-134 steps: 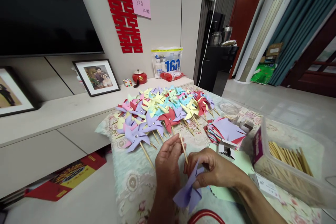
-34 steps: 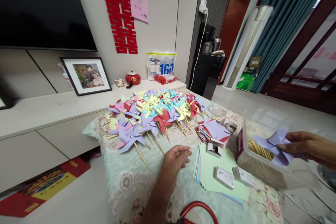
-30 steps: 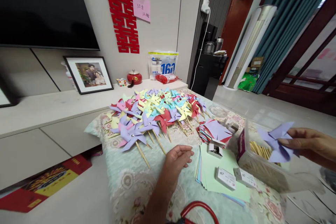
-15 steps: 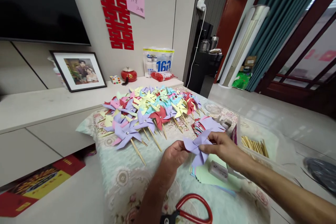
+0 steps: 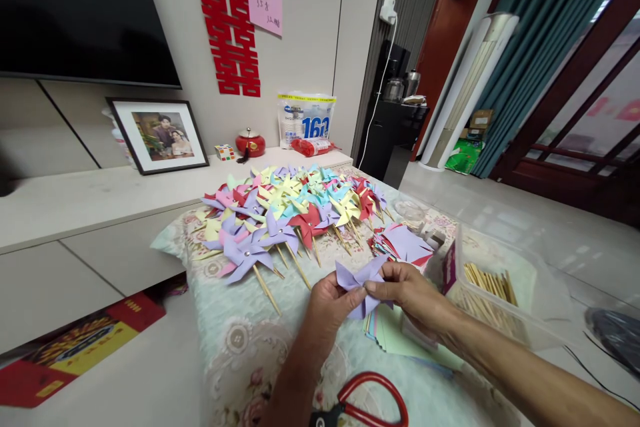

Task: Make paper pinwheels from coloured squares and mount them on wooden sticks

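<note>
The held pinwheel (image 5: pixel 369 273) is plain lilac; the far pinwheels (image 5: pixel 306 219) mix lilac, red, pink, yellow and turquoise. The cloth (image 5: pixel 267 330) is mint with pink roses, the near scissors (image 5: pixel 373 377) red-handled, the sticks (image 5: pixel 493 283) tan.

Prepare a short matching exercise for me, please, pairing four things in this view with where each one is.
1. Purple pinwheel nearest the camera
2. Red-handled scissors
3. Loose wooden sticks
4. Framed photo

A. Inside the clear box
B. On the white cabinet
C. In the left hand and right hand
D. On the tablecloth

Pairs: 1-C, 2-D, 3-A, 4-B.
</note>
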Motion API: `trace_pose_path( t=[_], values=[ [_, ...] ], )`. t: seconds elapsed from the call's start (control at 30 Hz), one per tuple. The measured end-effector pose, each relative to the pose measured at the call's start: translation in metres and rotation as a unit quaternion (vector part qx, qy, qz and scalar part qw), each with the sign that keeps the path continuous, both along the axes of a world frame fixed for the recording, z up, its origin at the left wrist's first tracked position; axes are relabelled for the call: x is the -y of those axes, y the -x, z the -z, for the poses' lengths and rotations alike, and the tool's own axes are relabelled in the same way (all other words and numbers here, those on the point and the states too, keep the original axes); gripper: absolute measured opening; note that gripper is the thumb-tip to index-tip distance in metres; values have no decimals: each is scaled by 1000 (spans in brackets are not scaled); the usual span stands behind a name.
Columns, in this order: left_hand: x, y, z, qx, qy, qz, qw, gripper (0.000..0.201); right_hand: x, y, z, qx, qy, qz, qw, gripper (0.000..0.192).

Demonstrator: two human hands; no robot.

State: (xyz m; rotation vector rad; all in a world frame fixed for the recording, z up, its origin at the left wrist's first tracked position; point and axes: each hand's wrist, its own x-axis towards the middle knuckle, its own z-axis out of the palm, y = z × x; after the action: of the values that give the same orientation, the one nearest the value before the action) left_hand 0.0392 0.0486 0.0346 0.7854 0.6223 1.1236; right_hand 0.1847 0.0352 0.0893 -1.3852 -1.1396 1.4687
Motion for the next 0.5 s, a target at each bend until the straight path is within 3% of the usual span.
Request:
trace_pose_path(
  t=[0.1, 0.2, 0.33, 0.4, 0.5],
  values=[
    [1, 0, 0, 0, 5, -8, 1000, 38, 5, -1, -10, 34, -17, -31, 999, 38],
    [1, 1, -1, -2, 10, -2, 1000, 42, 8, -22, -36, 144, -41, -81, 985, 34],
    [0, 4, -1, -23, 16, -21, 999, 36, 1, -99, -71, 240, -72, 24, 968, 34],
    [-1, 5, 0, -27, 20, -25, 999, 33, -1, -141, -70, 281, -20, 64, 957, 29],
    [-3, 4, 3, -22, 31, -30, 999, 30, 7, -179, -42, 347, 35, 107, 931, 22]
  ],
)
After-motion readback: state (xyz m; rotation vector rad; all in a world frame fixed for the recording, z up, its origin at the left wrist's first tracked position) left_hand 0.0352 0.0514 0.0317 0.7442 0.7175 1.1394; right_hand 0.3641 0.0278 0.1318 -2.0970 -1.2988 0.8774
